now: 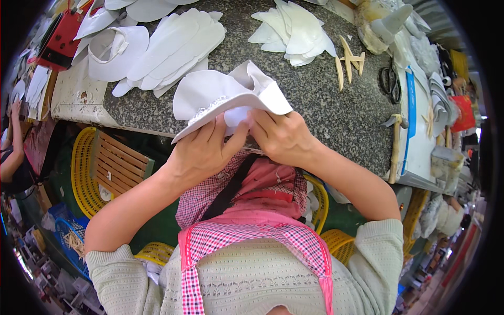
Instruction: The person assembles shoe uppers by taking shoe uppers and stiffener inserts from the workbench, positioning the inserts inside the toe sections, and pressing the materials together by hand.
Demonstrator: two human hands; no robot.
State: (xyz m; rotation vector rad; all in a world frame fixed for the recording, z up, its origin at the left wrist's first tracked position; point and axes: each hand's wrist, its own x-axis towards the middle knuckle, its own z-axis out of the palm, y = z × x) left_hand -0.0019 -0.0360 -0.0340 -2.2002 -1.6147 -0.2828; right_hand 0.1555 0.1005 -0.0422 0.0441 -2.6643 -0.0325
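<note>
Above the near edge of the dark speckled stone tabletop (338,123), both my hands grip a white shoe upper (202,93). It is bent into a curve, with a ruffled or frayed-looking strip along part of its lower side. My left hand (198,152) is closed on its near left edge, thumb pointing toward the other hand. My right hand (286,137) pinches the folded right end, fingers tucked beneath. Between the hands a paler white inner part shows. The fingertips are partly hidden by the upper.
Stacked white shoe pieces (181,47) lie at the back left, a smaller stack (296,31) at the back centre. To the right are pale wooden sticks (349,59), black scissors (390,84) and a hammer (395,149). Yellow baskets (84,173) and a slatted wooden stool (118,163) stand below.
</note>
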